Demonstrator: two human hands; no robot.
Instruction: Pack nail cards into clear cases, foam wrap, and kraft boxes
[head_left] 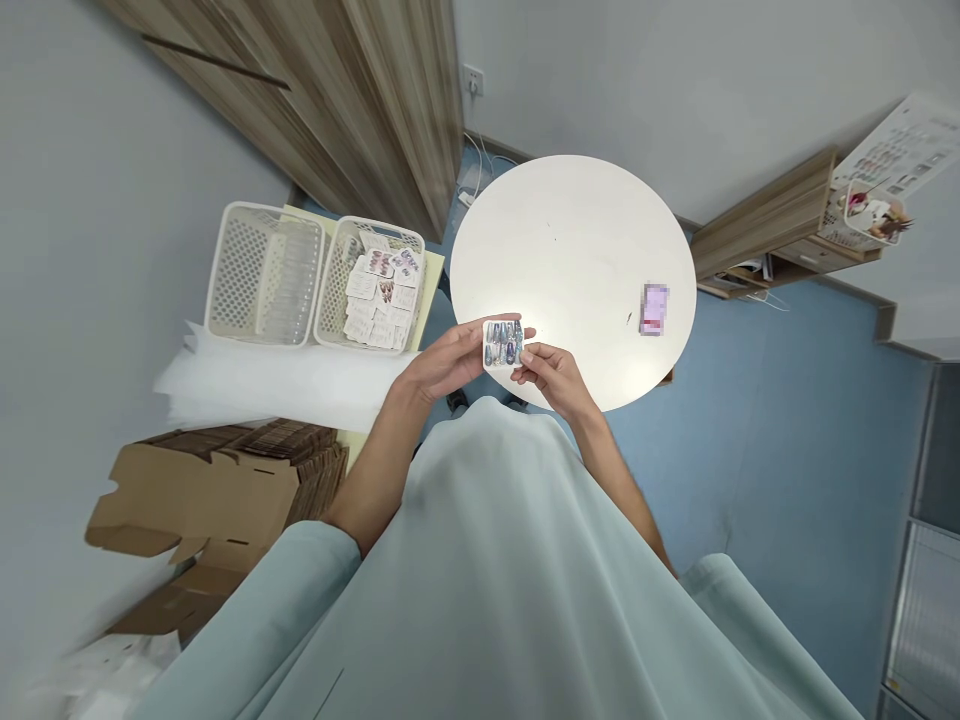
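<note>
Between my two hands is a white card of press-on nails point(503, 343), held over the near edge of a round white table point(555, 230). Its nails are blue, silver and purple, set in two rows. My left hand point(451, 358) supports the card from the left, the fingers reaching behind it. At the card's right edge, my right hand point(553, 375) pinches it between thumb and fingers. Parts of the fingers behind the card are hidden.
Left of the table stand a basket of nail cards point(375, 340) and a basket of clear plastic pieces point(225, 330). White sheets point(285, 380) and flattened cardboard boxes point(202, 490) lie nearer. A blurred pink packet point(654, 309) rests on the table. A wooden shelf point(772, 220) is at right.
</note>
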